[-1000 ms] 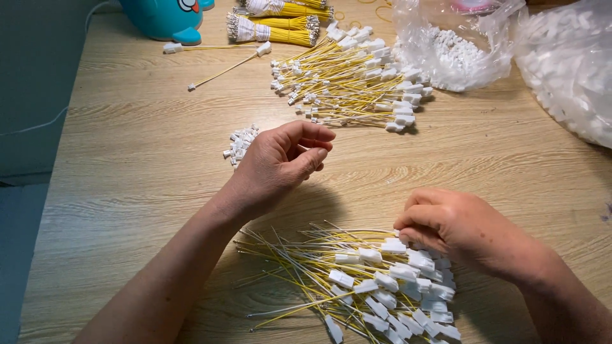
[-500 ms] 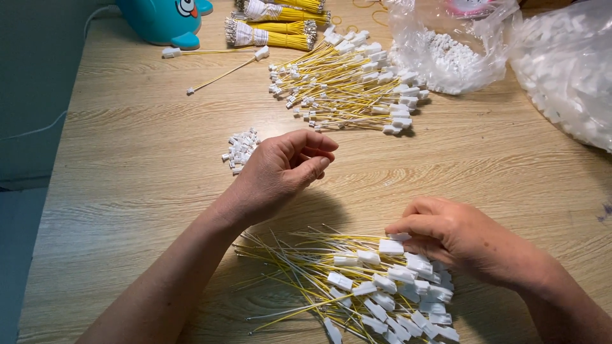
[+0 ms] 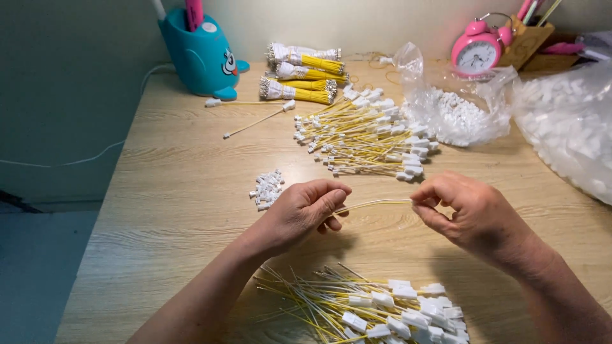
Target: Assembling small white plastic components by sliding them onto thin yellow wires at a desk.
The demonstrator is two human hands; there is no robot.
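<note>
- near edge: loose pile of yellow wires with white connectors on the wooden table, strands criss-crossed, flat white plastic plugs bunched toward the right side of the heap
- left hand curled, thumb and forefinger pinched closed on the left end of a single yellow wire
- right hand also curled, fingertips pinched on the right end of the same wire
- wire runs roughly left-right between the two hands, slightly bowed, held just above the table; thin, flexible, glossy yellow insulation
- both hands about equally near to it, one at each end; whether a connector sits on either end is hidden by the fingers
- just left of the left hand: small heap of loose white connectors, tiny blocky plastic bits; left hand is the nearer one
- further back, centre: second pile of finished-looking wires, mostly lying parallel, white ends to the right
- two single strands lie apart, left of that pile
- behind: tied yellow wire bundles, stacked
- right rear: clear plastic bags of white parts, crinkly film
- far back: teal pen holder, pink alarm clock
</note>
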